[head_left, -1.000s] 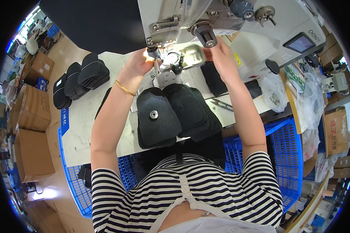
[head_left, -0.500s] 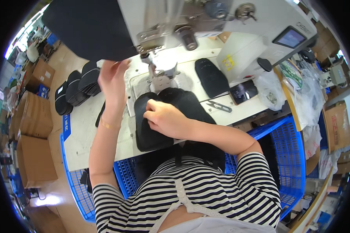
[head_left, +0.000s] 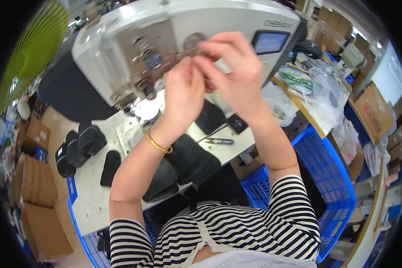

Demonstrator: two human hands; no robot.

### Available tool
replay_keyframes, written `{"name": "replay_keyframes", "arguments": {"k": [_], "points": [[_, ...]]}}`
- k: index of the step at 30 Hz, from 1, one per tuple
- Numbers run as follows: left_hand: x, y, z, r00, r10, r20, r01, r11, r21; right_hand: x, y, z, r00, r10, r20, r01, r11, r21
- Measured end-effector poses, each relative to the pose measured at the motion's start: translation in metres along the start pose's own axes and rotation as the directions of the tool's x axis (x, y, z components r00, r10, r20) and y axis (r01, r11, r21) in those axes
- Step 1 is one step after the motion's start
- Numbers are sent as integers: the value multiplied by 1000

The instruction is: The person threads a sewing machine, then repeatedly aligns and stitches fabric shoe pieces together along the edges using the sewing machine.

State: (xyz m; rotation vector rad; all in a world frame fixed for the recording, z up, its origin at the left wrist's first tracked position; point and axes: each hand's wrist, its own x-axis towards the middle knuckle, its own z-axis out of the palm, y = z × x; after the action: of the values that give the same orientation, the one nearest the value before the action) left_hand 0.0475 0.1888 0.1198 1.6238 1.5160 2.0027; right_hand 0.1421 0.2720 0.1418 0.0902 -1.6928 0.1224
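Both my hands are raised in front of a white sewing machine (head_left: 223, 22), by the round metal thread tension knob (head_left: 193, 43) on its face. My left hand (head_left: 183, 96) is closed, its fingertips pinched together just below the knob. Beside it my right hand (head_left: 239, 73) has bent fingers and thumb drawn together at the knob; anything between the fingertips is too small to make out. Below them, dark padded fabric pieces (head_left: 190, 156) lie on the white sewing table (head_left: 91, 203), partly hidden behind my left forearm.
Thread snips (head_left: 219, 141) and a phone (head_left: 237, 124) lie to the right, near a black fabric piece (head_left: 210, 117). Bundled black pieces (head_left: 91, 138) sit at the left table edge. A blue basket (head_left: 328, 178) stands at right; a green fan (head_left: 35, 49) is at upper left.
My right hand has left the dark fabric pieces and risen to the tension knob. My left hand has moved right from beside the needle area to join it. The view has shifted.
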Motion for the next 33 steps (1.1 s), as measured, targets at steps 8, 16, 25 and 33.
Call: {"name": "replay_keyframes", "arguments": {"k": [8, 16, 25, 33], "points": [[2, 11, 10, 998, 1, -56, 3, 997, 80, -6, 3, -5, 992, 121, -38, -115, 986, 123], [3, -2, 7, 998, 23, -60, -18, 997, 72, -5, 18, 12, 992, 60, -114, -44, 989, 144], [-1, 3, 2, 994, -106, 11, 106, 994, 10, 26, 16, -32, 725, 687, 48, -327, 282, 902], [-14, -5, -6, 997, -71, 27, 70, 996, 60, -31, 2, -5, 860, 495, -125, -468, 863, 192]]}}
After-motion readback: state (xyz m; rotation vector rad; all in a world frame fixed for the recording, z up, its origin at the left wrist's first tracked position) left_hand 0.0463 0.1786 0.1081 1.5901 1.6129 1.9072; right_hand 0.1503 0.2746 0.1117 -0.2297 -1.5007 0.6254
